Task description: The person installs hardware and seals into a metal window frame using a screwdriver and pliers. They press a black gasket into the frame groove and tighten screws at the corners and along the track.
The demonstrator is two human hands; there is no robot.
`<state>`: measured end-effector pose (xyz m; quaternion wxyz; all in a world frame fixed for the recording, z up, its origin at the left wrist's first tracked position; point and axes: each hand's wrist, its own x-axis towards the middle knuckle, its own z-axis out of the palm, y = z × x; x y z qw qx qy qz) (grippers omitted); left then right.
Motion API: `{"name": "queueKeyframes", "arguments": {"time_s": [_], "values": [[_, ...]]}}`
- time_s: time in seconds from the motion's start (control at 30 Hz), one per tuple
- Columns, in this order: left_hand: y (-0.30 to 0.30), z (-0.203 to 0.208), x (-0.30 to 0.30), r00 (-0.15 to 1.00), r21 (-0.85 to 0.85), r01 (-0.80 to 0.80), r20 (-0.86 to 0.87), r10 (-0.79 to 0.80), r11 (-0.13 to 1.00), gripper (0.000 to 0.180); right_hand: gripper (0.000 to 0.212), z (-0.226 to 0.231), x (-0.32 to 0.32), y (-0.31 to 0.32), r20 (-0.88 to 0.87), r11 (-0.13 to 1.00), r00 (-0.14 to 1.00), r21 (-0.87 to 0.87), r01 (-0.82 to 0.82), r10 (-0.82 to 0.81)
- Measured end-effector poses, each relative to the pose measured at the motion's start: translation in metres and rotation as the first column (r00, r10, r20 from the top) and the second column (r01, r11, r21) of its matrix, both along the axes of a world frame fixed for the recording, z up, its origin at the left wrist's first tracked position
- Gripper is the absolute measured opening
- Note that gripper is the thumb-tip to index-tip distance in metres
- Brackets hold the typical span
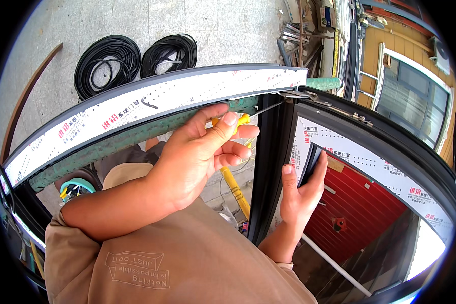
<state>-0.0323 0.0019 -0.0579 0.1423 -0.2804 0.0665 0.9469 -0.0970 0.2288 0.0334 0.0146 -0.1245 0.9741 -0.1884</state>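
Observation:
My left hand (197,152) is closed around the yellow handle of a screwdriver (243,120). Its thin shaft points right, toward the metal hinge (292,95) at the corner where the sash meets the frame; the contact of the tip is too small to make out. On the right, my right hand (303,195) grips the inner dark edge of an opened window sash (385,157), thumb on one side and fingers on the other. White printed protective film covers the faces of the sash and of the long dark window frame (131,114).
A green, worn bar (101,147) runs under the frame. Two coils of black cable (108,63) lie on the grey paved floor beyond. A teal bucket (78,185) of tools stands at left, a yellow pole (234,191) below my left hand. Metal scraps (296,43) are piled at the back.

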Motion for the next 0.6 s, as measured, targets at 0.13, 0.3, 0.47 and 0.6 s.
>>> {"name": "queueKeyframes", "arguments": {"time_s": [0.13, 0.3, 0.47, 0.6], "values": [[0.002, -0.002, 0.000, 1.000, 0.041, -0.006, 0.015, 0.005, 0.999, 0.035, 0.077, 0.001, 0.001, -0.003, 0.035, 0.999, 0.999, -0.018, 0.039, -0.039], [0.006, -0.005, -0.001, 0.998, 0.312, -0.003, 0.063, -0.018, 0.950, 0.046, 0.078, 0.003, 0.001, -0.006, 0.036, 0.999, 0.998, -0.013, 0.044, -0.043], [0.000, -0.014, -0.007, 0.998, 0.365, -0.003, 0.054, -0.018, 0.931, 0.039, 0.078, 0.002, 0.002, -0.005, 0.022, 0.999, 0.999, -0.009, 0.039, -0.039], [-0.010, 0.001, -0.016, 0.994, 0.331, 0.068, 0.053, -0.090, 0.941, 0.035, 0.077, 0.002, 0.002, -0.007, 0.011, 0.999, 0.999, -0.013, 0.044, -0.044]]}}
